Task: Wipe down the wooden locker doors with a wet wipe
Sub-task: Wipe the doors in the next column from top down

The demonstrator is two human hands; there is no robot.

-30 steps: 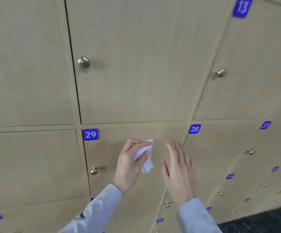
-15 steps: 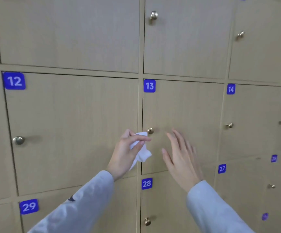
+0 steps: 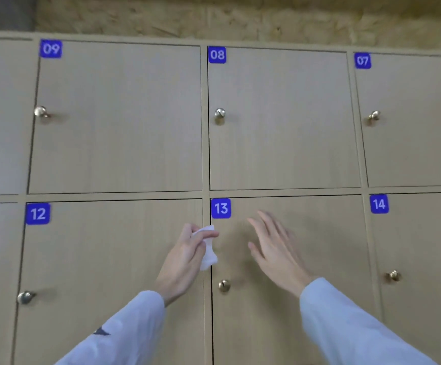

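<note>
Pinching the wipe (image 3: 209, 248) in my left hand (image 3: 185, 262) just below label 13 (image 3: 221, 208); right hand (image 3: 274, 248) open beside it. Wiping seems not yet begun here.

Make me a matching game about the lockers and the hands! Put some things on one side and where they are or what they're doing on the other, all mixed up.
Things:
1. wet wipe
2. right hand
3. label 09
4. knob of door 13

Places or states:
A. top row, far left blue label
B. pinched in the left hand
C. below the wipe, near the door's left edge
D. open, fingers spread, in front of door 13

Pairs: 1-B, 2-D, 3-A, 4-C
</note>
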